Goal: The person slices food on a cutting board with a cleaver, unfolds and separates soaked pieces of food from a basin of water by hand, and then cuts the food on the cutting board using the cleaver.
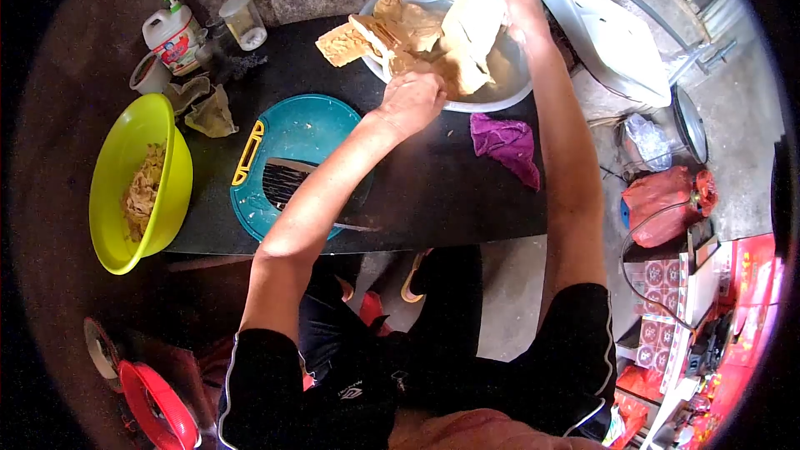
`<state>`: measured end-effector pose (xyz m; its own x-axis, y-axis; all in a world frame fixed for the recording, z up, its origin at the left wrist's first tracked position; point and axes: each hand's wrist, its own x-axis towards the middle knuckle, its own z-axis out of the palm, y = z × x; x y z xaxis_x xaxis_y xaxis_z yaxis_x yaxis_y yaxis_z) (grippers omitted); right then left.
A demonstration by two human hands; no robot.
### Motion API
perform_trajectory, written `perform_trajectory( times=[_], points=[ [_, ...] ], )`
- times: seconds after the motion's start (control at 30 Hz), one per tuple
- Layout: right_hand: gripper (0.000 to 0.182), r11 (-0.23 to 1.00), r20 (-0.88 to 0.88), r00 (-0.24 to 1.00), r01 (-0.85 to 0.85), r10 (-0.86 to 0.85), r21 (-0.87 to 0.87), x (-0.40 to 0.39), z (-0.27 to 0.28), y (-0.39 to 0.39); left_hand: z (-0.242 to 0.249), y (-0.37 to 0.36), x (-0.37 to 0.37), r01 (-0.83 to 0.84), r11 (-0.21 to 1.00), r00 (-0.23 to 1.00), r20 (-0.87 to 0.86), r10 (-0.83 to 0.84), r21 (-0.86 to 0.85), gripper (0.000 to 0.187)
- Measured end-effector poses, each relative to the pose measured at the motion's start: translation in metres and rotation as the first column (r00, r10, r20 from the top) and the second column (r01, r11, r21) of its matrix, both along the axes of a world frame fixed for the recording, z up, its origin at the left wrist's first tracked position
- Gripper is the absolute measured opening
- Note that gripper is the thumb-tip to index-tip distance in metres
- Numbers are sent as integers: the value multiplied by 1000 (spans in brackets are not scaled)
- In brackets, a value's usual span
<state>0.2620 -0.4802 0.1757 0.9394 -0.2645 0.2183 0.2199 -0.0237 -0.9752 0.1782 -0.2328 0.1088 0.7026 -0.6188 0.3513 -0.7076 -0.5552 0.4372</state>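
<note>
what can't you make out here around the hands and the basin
Head view only:
- Left hand: its fingers curl under into the sheets, so the grip is hidden.
- Right hand: the pale sheet it lifts is cut off by the top edge.
- Basin: the inside is covered by sheets.
- Knife on the cutting board: partly hidden by the left forearm.
- Bottle label: too small to read.

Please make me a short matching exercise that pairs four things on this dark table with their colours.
Things:
1. bowl at the table's left end
2. cutting board
3. cloth beside the right forearm
4. basin under both hands

Colours:
A. purple
B. silvery metal
C. yellow-green
D. teal with a yellow handle

Pairs: 1-C, 2-D, 3-A, 4-B
</note>
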Motion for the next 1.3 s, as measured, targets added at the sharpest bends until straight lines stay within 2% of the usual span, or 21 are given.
perform_trajectory(
  times=[0.17, 0.27, 0.3, 0.33, 0.4, 0.43, 0.53, 0.6, 0.63, 0.67, 0.73, 0.77, 0.8, 0.87, 0.9, 0.93, 0.97, 1.07, 1.2, 1.23, 1.3],
  points=[
    [22, 986, 224, 974, -21, -17, 168, 15, 32, -32, 1, -7, 2, -141, 990, 988, -73, 139, -23, 22],
    [26, 929, 168, 978, -172, 122, 328, 29, 39, -54, 17, -14, 18, -348, 893, 889, -401, 220, -284, 27],
    [29, 899, 125, 992, -55, 1, 433, -19, 62, 11, 19, -19, 27, -463, 731, 692, -720, -55, -502, 33],
    [30, 879, 61, 998, -20, -10, 477, -14, 54, 11, 18, -23, 37, -635, 504, 414, -809, -417, -585, 40],
    [31, 832, -69, 997, 60, -26, 551, -6, 32, 13, 19, -10, 52, -626, 249, 242, -488, -839, -739, 45],
    [26, 796, -98, 992, -2, 77, 605, -10, 21, 18, 17, -7, 53, -598, 71, 263, -279, -923, -798, 42],
    [23, 745, -219, 973, 88, 80, 661, 22, -55, 2, 1, 4, 67, -633, -36, 321, -220, -921, -773, 38],
    [21, 822, -375, 926, 252, -51, 510, -27, -38, 46, 10, 12, 58, -680, 49, 328, -363, -872, -732, 36],
    [26, 861, -401, 916, 227, -29, 456, 31, -120, -18, 11, 17, 58, -685, 57, 300, -352, -887, -727, 35],
    [28, 852, -447, 890, 303, -91, 428, -33, -57, 56, 12, 21, 59, -689, 64, 271, -339, -901, -722, 34],
    [24, 876, -452, 890, 172, 58, 451, -18, -94, 36, 12, 23, 58, -703, 125, 271, -427, -862, -700, 30],
    [25, 886, -426, 810, -231, 404, 401, -19, -84, 15, 6, 23, 62, -701, 161, 291, -486, -824, -694, 29],
    [25, 727, -425, 592, -598, 684, 337, -23, -62, -12, 3, 23, 64, -699, 197, 311, -540, -782, -687, 28],
    [29, 655, -551, 631, -732, 547, -188, -37, -35, 2, 3, 25, 60, -655, 237, 313, -543, -779, -717, 24],
    [32, 660, -429, 888, -423, 166, -621, -52, -31, 48, 2, 25, 58, -614, 259, 324, -537, -779, -745, 23],
    [36, 437, -117, 977, -28, -178, -899, -63, -27, 80, 1, 24, 55, -572, 277, 336, -529, -779, -772, 23],
    [50, 594, -26, 999, -39, 31, -803, -66, -21, 88, 3, 18, 51, -602, 285, 351, -567, -745, -746, 23],
    [58, 528, -20, 994, -76, 110, -846, -69, -20, 108, 7, 12, 39, -545, 291, 391, -545, -741, -787, 22],
    [45, 657, -50, 997, -77, 61, -750, -79, -16, 111, 11, 12, 33, -463, 435, 467, -629, -621, -773, 18],
    [60, 699, -68, 990, -134, 122, -702, -72, -25, 100, 9, 11, 33, -448, 399, 465, -589, -661, -801, 18],
    [55, 710, -79, 982, -178, 170, -681, -76, -25, 92, 11, 11, 28, -438, 421, 494, -604, -625, -794, 18]
  ],
)
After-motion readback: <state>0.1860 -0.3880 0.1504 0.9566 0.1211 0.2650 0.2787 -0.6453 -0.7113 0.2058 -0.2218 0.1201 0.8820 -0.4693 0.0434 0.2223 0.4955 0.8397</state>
